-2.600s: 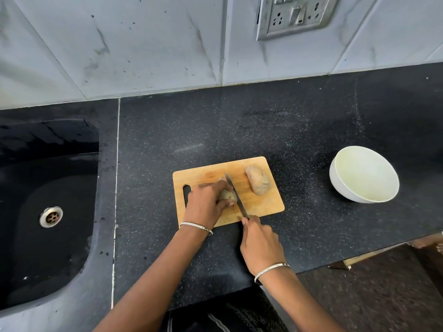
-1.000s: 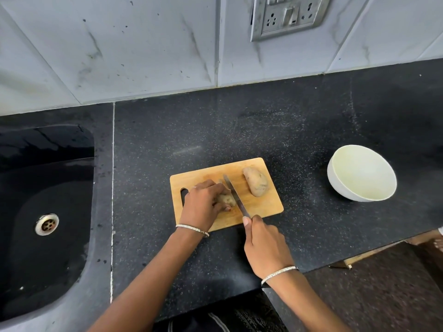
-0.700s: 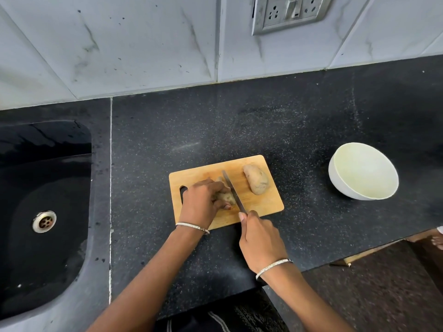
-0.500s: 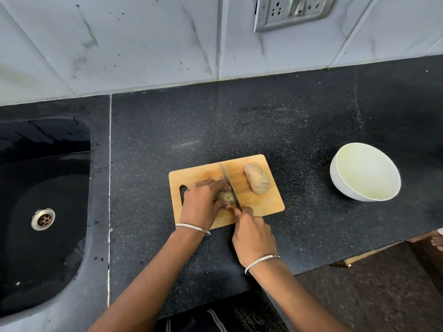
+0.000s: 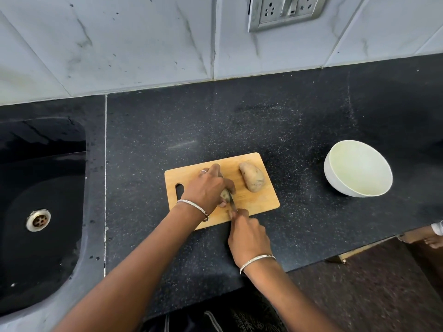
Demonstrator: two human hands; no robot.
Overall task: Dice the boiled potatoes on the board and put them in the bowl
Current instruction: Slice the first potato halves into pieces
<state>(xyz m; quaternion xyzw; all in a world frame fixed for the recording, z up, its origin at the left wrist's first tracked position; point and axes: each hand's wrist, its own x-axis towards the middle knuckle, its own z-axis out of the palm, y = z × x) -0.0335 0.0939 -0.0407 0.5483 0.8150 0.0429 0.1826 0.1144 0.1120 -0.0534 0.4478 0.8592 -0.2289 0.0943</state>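
Note:
A wooden cutting board (image 5: 266,202) lies on the black counter. My left hand (image 5: 207,188) presses a small potato (image 5: 224,194) down on the board, covering most of it. My right hand (image 5: 249,238) grips the handle of a knife (image 5: 232,202), whose short visible blade sits right against the potato's right side. A second, whole potato (image 5: 252,179) rests untouched at the board's far right corner. A white bowl (image 5: 358,168) stands to the right on the counter, with nothing in it.
A black sink (image 5: 38,212) with a metal drain lies to the left. A tiled wall with a socket plate (image 5: 284,12) rises behind. The counter's front edge runs just below my right wrist, floor beyond. A bare foot (image 5: 434,240) shows at the right edge.
The knife has drawn back toward me and down against the held potato, so less blade shows. My left hand has spread further over the potato. The view has shifted slightly.

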